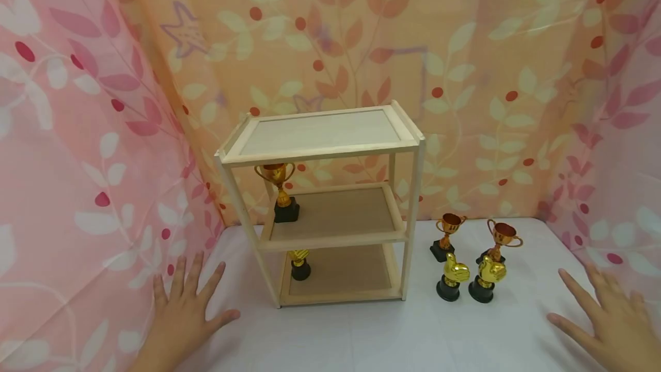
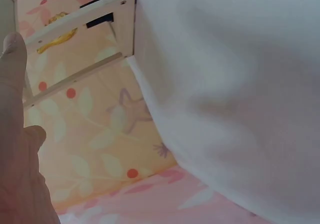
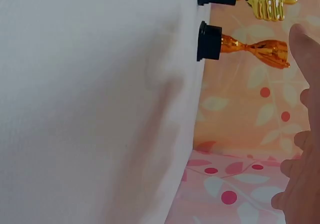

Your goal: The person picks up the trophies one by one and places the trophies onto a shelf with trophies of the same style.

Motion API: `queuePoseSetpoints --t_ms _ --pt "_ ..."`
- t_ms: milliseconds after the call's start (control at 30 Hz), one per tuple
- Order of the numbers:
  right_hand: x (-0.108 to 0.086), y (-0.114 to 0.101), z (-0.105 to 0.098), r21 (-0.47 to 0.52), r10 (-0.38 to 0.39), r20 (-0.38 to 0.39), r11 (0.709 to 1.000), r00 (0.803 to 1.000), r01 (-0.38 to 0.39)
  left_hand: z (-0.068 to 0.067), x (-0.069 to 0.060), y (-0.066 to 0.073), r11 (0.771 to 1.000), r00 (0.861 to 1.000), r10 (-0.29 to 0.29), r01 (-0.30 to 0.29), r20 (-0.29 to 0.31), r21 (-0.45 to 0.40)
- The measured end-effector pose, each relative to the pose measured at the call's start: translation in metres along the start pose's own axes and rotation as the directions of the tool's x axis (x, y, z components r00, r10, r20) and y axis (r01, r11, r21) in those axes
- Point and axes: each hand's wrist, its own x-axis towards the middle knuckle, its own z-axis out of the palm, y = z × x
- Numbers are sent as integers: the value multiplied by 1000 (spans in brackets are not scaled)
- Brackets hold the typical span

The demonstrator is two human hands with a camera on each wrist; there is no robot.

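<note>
A cream three-tier shelf (image 1: 330,241) stands mid-table. On its middle tier, at the left, is a cup trophy (image 1: 282,194); below it on the bottom tier is a gold trophy (image 1: 300,264), partly hidden by the middle tier's edge. Right of the shelf are two cup trophies (image 1: 448,234) (image 1: 501,240) behind two gold hand-shaped trophies (image 1: 452,278) (image 1: 485,280). My left hand (image 1: 183,314), fingers spread and holding nothing, is left of the shelf. My right hand (image 1: 609,320), also spread and holding nothing, is right of the trophies.
White cloth (image 1: 382,334) covers the table. A floral curtain (image 1: 330,33) hangs behind the shelf, with pink floral cloth (image 1: 67,148) at the left side and more at the right. The shelf's top tier (image 1: 320,132) bears nothing.
</note>
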Motion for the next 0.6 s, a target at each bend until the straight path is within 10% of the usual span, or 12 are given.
queuePoseSetpoints --t_ms 300,600 --pt "4 -6 -3 99 6 -1 995 1000 -5 -2 15 12 988 999 -42 43 5 -151" --pt "2 -11 5 273 42 34 961 999 -50 7 29 23 920 999 -50 44 -5 -388"
